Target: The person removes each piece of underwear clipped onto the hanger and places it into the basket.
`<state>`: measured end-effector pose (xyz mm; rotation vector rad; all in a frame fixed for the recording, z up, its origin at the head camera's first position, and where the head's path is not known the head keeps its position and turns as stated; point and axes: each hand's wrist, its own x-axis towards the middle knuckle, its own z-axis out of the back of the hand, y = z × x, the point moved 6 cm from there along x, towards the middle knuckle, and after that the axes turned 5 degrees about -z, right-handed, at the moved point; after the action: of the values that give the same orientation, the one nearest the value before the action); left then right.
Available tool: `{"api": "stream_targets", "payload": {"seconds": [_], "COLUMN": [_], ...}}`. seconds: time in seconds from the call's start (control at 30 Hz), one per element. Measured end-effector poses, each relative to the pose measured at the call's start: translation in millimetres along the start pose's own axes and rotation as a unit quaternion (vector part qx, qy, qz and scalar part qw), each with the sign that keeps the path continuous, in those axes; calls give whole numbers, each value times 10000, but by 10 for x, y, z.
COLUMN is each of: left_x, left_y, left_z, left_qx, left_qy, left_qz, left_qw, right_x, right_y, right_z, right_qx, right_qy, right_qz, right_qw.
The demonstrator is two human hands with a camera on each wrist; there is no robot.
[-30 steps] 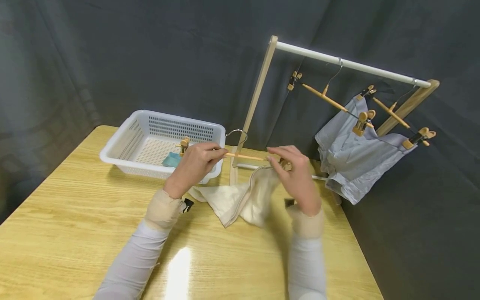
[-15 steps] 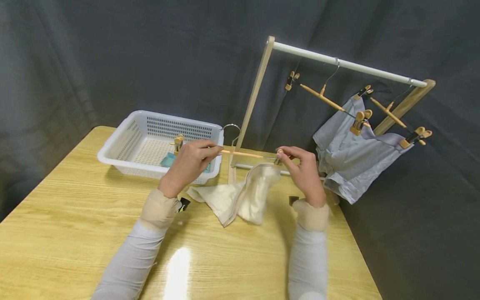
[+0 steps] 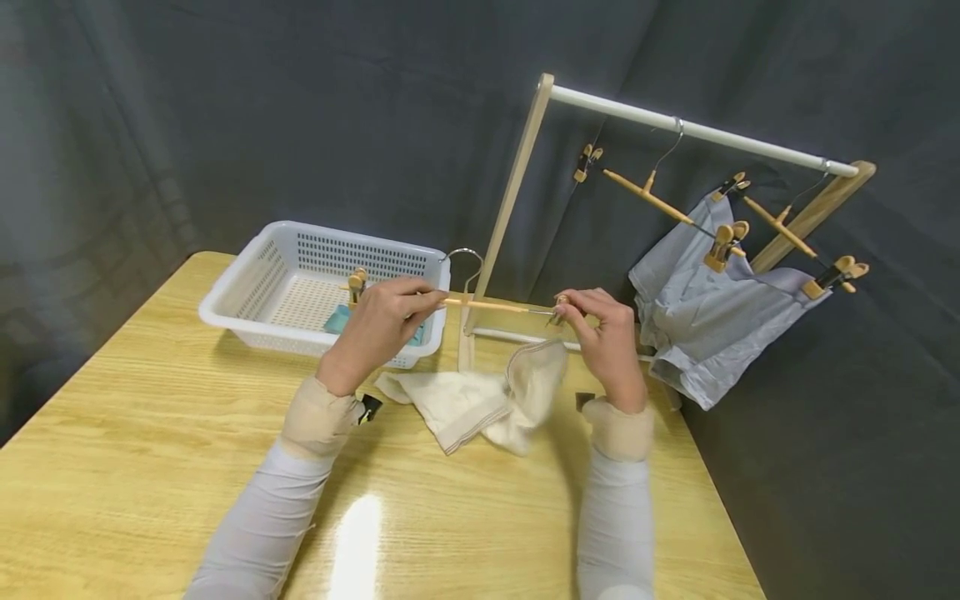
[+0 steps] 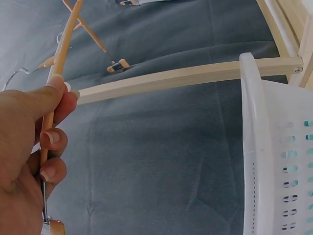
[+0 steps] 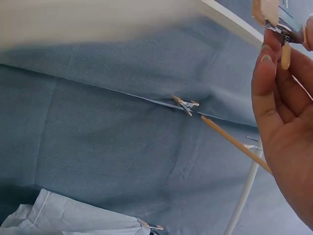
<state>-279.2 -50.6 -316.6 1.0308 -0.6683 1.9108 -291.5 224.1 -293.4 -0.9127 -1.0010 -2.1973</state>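
Left hand (image 3: 378, 329) has its fingers clamped on the hanger (image 3: 491, 306), probably light and stiff, right hand (image 3: 609, 337) pinches its end clip (image 5: 268, 12), cream cloth (image 3: 453, 396) sits below on the bench (image 3: 465, 525), likely soft and limp, best taken by the hem (image 3: 474, 430).

Between left hand (image 3: 377, 327) and right hand (image 3: 606, 335), the hanger bar (image 3: 491, 306) looks like smooth wood, its hook (image 3: 465, 250) shiny metal. Below them, the cloth (image 3: 459, 402) looks matt, the tabletop (image 3: 465, 521) glossy wood-grain; beyond the left, the basket (image 3: 273, 335) is smooth plastic.
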Motion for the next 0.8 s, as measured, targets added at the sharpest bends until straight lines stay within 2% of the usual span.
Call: {"api": "stream_targets", "payload": {"seconds": [0.17, 0.4, 0.53, 0.6, 0.7, 0.8], "left_x": [7, 9, 7, 2, -7, -6], "left_y": [-1, 16, 16, 16, 11, 1], "left_z": [-3, -10, -15, -29, -67, -113], "left_qx": [4, 2, 16, 66, 149, 154], "left_qy": [58, 129, 184, 274, 444, 544], "left_qz": [19, 116, 218, 275, 326, 300], "left_qw": [10000, 9998, 9996, 9992, 9984, 9980], "right_x": [6, 32, 31, 31, 24, 9], "right_y": [50, 331, 308, 274, 303, 426], "right_z": [-3, 4, -38, -68, -133, -244], "right_qx": [-63, -132, -139, -176, -191, -163], "right_qy": [191, 531, 495, 286, -70, -74], "right_qz": [-229, -425, -435, -250, 280, 833], "right_qw": [9995, 9976, 9977, 9991, 9994, 9964]}}
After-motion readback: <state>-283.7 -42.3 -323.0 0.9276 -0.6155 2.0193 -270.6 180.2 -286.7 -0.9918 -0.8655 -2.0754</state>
